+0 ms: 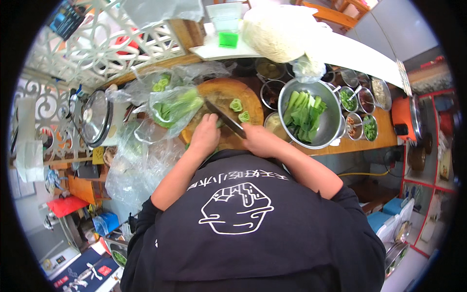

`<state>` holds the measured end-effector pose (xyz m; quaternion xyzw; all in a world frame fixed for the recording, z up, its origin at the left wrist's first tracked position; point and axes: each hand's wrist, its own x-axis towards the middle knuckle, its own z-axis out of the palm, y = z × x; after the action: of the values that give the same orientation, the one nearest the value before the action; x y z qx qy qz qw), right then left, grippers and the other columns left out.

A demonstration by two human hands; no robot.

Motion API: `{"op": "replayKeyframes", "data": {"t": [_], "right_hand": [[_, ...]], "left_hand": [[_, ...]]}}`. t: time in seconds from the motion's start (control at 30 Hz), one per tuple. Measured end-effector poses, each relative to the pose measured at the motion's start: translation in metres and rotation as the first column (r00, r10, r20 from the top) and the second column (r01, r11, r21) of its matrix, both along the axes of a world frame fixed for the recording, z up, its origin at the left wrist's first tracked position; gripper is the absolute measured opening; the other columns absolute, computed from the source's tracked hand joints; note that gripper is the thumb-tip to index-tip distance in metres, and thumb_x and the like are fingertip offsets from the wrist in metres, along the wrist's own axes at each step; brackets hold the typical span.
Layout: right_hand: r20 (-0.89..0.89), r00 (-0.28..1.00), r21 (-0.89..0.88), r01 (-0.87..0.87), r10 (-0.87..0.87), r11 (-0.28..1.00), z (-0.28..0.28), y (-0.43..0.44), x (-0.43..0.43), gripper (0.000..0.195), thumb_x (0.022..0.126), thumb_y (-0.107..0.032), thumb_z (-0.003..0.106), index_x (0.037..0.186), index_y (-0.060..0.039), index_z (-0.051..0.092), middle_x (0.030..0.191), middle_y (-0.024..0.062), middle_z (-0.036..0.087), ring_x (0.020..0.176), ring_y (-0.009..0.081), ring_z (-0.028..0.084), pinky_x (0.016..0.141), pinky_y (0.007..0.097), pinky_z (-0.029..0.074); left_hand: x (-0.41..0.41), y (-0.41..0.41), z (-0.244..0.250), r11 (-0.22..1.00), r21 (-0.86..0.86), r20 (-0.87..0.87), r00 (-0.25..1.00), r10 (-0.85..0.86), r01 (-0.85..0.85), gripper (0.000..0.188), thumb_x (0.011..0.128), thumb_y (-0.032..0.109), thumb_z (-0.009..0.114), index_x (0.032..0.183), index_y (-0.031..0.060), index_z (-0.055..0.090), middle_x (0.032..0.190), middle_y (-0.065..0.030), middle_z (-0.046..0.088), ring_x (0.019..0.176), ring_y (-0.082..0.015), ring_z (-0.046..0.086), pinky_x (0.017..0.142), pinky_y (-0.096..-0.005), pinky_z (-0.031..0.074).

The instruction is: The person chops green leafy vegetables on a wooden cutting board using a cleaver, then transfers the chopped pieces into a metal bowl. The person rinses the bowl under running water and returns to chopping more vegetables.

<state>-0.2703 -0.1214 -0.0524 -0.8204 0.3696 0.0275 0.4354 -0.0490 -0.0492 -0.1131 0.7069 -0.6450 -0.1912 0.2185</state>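
Note:
My right hand (261,138) is closed around the handle of a kitchen knife (225,118), whose blade lies slantwise over a round wooden cutting board (233,87). Just left of the blade, my left hand (207,132) has its fingers bent down over the board on a leafy green, mostly hidden beneath them. Two cut leafy-green root ends, an upper one (236,105) and a lower one (244,116), sit right of the knife. At the board's left edge is a bunch of leafy greens (175,107) in clear plastic. A steel bowl (330,127) at the right holds separated green leaves (304,115).
Small containers of chopped greens (370,127) and seasonings stand beyond the bowl. A large bag of noodles (277,36) rests on the white shelf (357,51) behind. Crumpled plastic bags (142,171) spread at left, near a glass lid (96,118). An orange cooker (403,118) stands far right.

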Motion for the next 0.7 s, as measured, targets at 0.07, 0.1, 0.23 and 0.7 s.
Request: {"op": "replayKeyframes", "data": {"t": [0.07, 0.1, 0.23, 0.7], "right_hand": [[0.031, 0.999, -0.011, 0.02, -0.019, 1.0, -0.011, -0.001, 0.002, 0.024, 0.094, -0.01, 0.055, 0.11, 0.0072, 0.055, 0.101, 0.0357, 0.069, 0.101, 0.0528, 0.067, 0.09, 0.058, 0.052], [0.045, 0.999, -0.006, 0.022, -0.021, 1.0, -0.016, 0.001, 0.001, 0.024, 0.093, -0.01, 0.055, 0.11, 0.0078, 0.055, 0.1, 0.0355, 0.069, 0.1, 0.0527, 0.067, 0.09, 0.0579, 0.052], [0.113, 0.993, -0.009, 0.028, -0.027, 1.0, -0.027, -0.001, -0.005, 0.029, 0.093, -0.01, 0.058, 0.115, 0.0085, 0.055, 0.098, 0.0338, 0.07, 0.098, 0.051, 0.068, 0.088, 0.0572, 0.053], [0.277, 0.959, 0.02, -0.064, 0.056, 0.998, -0.097, -0.011, -0.012, 0.043, 0.1, -0.015, 0.057, 0.139, 0.0043, 0.052, 0.131, 0.0277, 0.064, 0.127, 0.0396, 0.061, 0.107, 0.0492, 0.048]], "left_hand": [[0.004, 0.001, 0.004, 1.0, 0.014, -0.011, 1.0, 0.001, -0.001, 0.04, 0.086, 0.002, 0.065, 0.124, -0.0011, 0.056, 0.12, -0.0259, 0.061, 0.112, -0.048, 0.061, 0.094, -0.0534, 0.053], [0.005, 0.004, 0.01, 1.0, 0.027, -0.011, 1.0, 0.009, -0.008, 0.041, 0.085, 0.003, 0.067, 0.124, -0.0013, 0.057, 0.12, -0.0259, 0.062, 0.113, -0.047, 0.062, 0.094, -0.0522, 0.053], [-0.007, -0.011, 0.068, 0.997, -0.076, -0.164, 0.987, 0.003, -0.016, 0.039, 0.086, 0.008, 0.072, 0.122, -0.0008, 0.06, 0.117, -0.0245, 0.065, 0.108, -0.0427, 0.065, 0.093, -0.0467, 0.053], [-0.102, -0.075, 0.153, 0.93, -0.242, -0.347, 0.871, -0.349, 0.277, 0.053, 0.086, 0.019, 0.074, 0.133, -0.0035, 0.063, 0.142, -0.0248, 0.06, 0.137, -0.0395, 0.055, 0.117, -0.0447, 0.043]]}}
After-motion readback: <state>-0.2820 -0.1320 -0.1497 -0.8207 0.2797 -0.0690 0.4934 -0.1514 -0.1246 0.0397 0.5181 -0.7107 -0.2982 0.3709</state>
